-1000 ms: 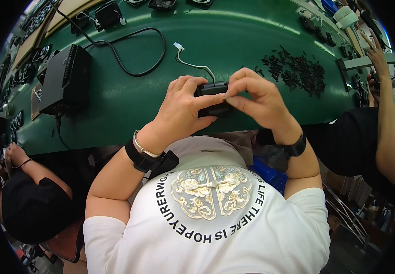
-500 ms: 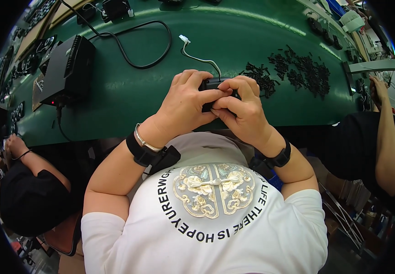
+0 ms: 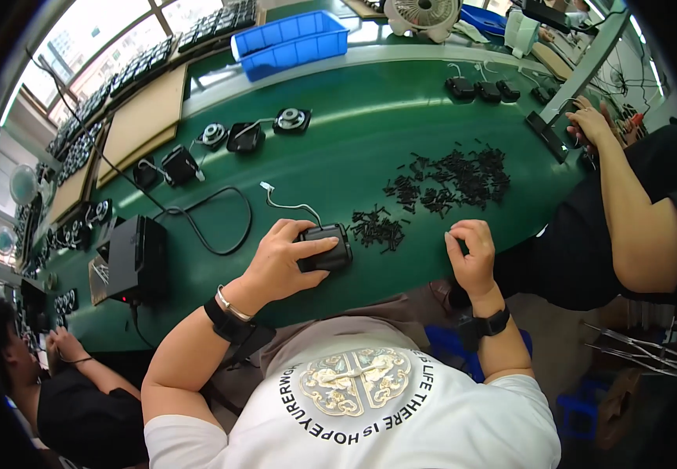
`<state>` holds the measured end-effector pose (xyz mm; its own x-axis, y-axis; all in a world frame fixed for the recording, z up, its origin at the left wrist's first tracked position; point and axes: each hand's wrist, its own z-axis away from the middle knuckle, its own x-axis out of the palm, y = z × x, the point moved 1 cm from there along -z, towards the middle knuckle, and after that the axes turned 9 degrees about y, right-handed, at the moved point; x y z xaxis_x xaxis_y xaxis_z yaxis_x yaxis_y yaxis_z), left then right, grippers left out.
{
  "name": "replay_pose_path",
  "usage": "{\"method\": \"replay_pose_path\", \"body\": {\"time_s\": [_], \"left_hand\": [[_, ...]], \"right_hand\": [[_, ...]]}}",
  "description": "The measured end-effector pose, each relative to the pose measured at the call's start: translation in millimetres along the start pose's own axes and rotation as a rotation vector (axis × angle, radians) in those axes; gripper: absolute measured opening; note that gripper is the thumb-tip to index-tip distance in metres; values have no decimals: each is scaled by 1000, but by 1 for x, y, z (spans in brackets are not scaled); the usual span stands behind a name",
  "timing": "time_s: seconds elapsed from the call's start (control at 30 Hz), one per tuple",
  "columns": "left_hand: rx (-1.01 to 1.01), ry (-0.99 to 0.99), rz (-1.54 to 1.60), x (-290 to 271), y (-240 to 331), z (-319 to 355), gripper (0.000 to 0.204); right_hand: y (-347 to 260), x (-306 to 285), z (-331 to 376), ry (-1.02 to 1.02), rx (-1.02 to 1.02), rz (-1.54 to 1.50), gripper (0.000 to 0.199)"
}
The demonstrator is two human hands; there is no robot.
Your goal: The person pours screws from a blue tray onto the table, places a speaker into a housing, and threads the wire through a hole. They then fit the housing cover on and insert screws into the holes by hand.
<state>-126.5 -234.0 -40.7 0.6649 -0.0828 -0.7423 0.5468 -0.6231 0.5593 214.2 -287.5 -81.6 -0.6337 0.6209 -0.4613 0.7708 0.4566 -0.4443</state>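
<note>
My left hand (image 3: 282, 264) grips a black box-shaped speaker housing (image 3: 337, 248) that rests on the green table. Its fingers lie across the top and the thumb presses along the near side. From the housing's far edge runs a thin wire lead (image 3: 298, 206), ending in a white plug (image 3: 266, 187). My right hand (image 3: 473, 254) is apart from it, over the table's near edge on the right, with fingers curled in toward the thumb. Whether anything small sits between those fingertips is unclear. Just right of the housing begins a spread of small black screw-like pieces (image 3: 377, 228).
A larger scatter of black pieces (image 3: 463, 178) lies beyond. To the left stand a black box (image 3: 136, 258) with a red light and a looped black cable (image 3: 233, 248). Speakers (image 3: 291, 119), a blue bin (image 3: 291, 45) and a fan (image 3: 423, 14) are farther back. People work on both sides.
My right hand has left the housing and moved right. My left hand still holds the housing, now down on the table. The view takes in more of the table's far side.
</note>
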Motion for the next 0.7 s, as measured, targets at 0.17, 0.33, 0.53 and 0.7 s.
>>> {"method": "replay_pose_path", "body": {"time_s": [0.17, 0.33, 0.53, 0.7], "left_hand": [[126, 92, -41, 6, -23, -107, 56], [99, 155, -107, 50, -80, -225, 56], [-29, 83, -80, 110, -128, -299, 58], [-17, 56, -108, 127, -139, -307, 57]], "right_hand": [[-8, -6, 5, 149, -23, 47, 13], [-7, -1, 3, 149, -54, 26, 17], [-7, -3, 5, 129, -41, 70, 17], [-6, -4, 2, 82, -28, 92, 16]]}}
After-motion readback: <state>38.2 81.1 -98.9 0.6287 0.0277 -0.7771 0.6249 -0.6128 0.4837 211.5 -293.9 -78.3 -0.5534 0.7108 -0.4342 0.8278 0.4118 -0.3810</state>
